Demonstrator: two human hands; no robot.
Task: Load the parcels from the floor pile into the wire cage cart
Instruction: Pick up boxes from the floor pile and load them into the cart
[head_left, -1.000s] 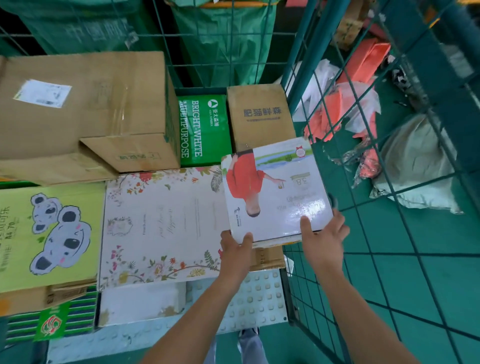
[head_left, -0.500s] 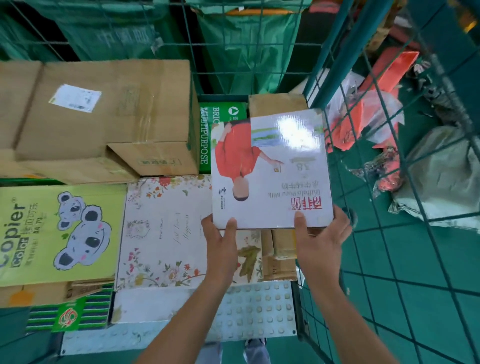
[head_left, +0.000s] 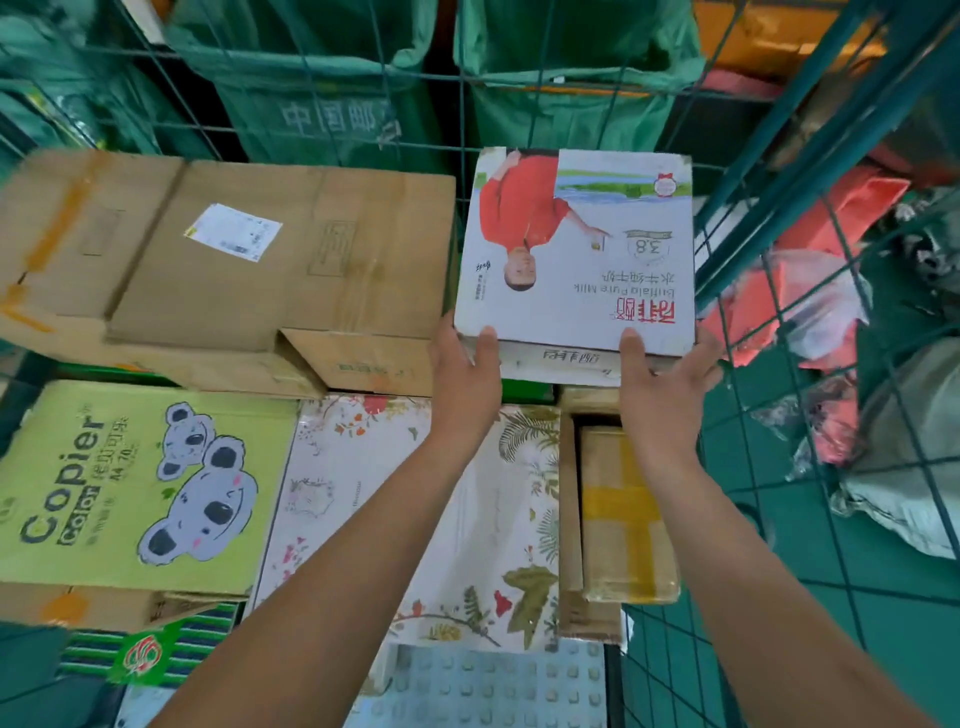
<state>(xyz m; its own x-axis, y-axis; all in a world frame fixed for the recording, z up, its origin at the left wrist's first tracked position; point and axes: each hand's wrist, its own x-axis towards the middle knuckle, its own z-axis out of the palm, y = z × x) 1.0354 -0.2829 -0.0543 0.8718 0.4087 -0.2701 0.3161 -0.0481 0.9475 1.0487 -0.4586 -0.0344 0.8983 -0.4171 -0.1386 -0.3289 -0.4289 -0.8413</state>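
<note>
You grip the white milk carton (head_left: 574, 249) by its near edge, left hand (head_left: 462, 374) and right hand (head_left: 660, 387) each clamped at a corner, holding it level over the far-right slot of the wire cage cart (head_left: 810, 156) beside the large brown box (head_left: 249, 260), so it can seat flat.

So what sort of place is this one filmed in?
Probably a postal or parcel sorting depot: green mail sacks hang behind a wire cage cart stacked with cartons, and loose courier bags lie piled on the floor outside.
</note>
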